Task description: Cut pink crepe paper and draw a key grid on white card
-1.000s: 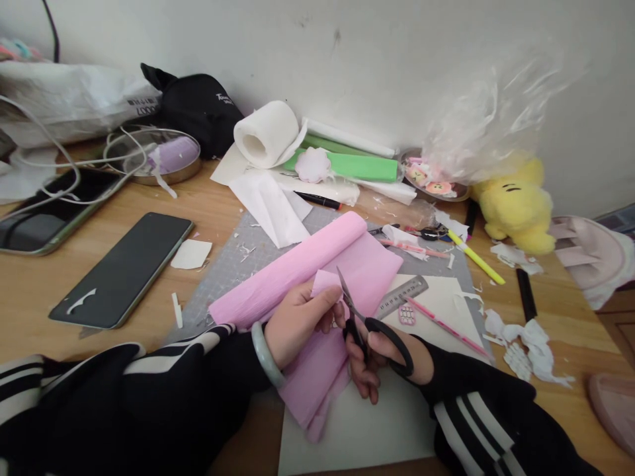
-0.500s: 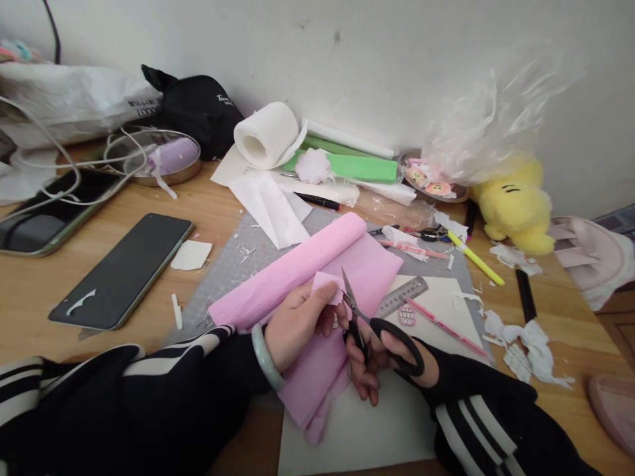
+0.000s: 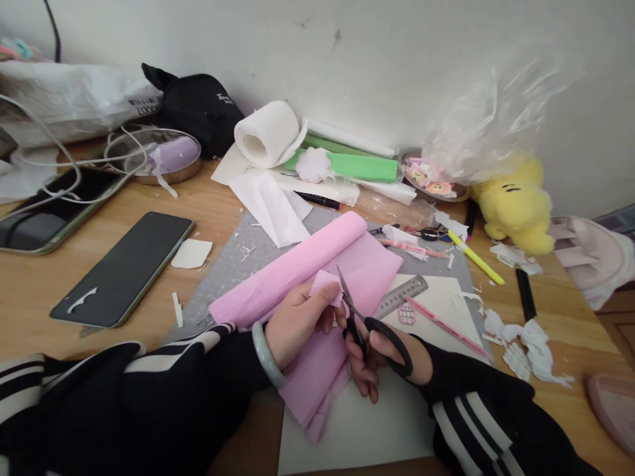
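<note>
- We pinch a small pink paper piece [image 3: 325, 283] between the thumb and fingers of our left hand [image 3: 296, 324], one corner poking out, probably so that its edge stays exposed to the blades.
- Our right hand [image 3: 373, 367] has hold of the black-handled scissors [image 3: 357, 311], a thumb through one loop; the tips point away from us, beside the pinched piece, likely to keep both fingers and blades in sight. Whether they bite into the paper, we cannot tell.
- The pink crepe roll [image 3: 292, 268] lies just beyond the left grip, its loose sheet spread beneath both hands, where a blade could perhaps snag it.
- Right of the scissors, a steel ruler [image 3: 404, 295], a pink pencil [image 3: 449, 328] and a small grid-patterned piece [image 3: 407, 314] lie on white paper [image 3: 362, 423], crowding that side.
- Well left of our grip rests a dark phone [image 3: 124, 271]; well to the right, white scraps [image 3: 536, 344] litter the table [image 3: 565, 297].
</note>
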{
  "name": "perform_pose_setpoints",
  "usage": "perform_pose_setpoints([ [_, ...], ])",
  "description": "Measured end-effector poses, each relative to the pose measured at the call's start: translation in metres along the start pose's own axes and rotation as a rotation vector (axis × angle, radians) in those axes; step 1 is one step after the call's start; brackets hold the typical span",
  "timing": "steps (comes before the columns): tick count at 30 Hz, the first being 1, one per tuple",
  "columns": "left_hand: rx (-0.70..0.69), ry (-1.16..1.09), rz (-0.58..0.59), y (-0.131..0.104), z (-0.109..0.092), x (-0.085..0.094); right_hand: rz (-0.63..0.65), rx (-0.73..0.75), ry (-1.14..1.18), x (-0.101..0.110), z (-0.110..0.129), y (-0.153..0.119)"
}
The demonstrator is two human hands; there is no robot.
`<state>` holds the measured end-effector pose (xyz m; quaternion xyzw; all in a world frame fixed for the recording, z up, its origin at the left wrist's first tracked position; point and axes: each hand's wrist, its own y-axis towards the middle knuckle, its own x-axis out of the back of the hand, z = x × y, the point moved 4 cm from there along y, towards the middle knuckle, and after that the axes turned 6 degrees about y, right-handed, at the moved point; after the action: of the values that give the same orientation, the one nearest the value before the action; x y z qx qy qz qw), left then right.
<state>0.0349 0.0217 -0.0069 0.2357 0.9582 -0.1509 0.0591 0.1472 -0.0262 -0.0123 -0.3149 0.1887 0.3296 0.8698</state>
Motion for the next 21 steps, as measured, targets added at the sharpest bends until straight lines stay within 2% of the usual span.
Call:
perform_pose_setpoints([
  [6,-0.001,-0.017,-0.012,0.0003,0.0009,0.0002,-0.027,0.017,-0.001,0.0011,-0.0007,-0.0001],
  [11,-0.017,0.007,-0.007,-0.0008,-0.0018,-0.0005,0.021,0.005,0.036,-0.0013,0.0006,-0.0015],
  [21,-0.016,0.007,0.037,-0.0006,0.0006,-0.0012,0.025,-0.011,0.042,0.0002,-0.0009,-0.0006],
])
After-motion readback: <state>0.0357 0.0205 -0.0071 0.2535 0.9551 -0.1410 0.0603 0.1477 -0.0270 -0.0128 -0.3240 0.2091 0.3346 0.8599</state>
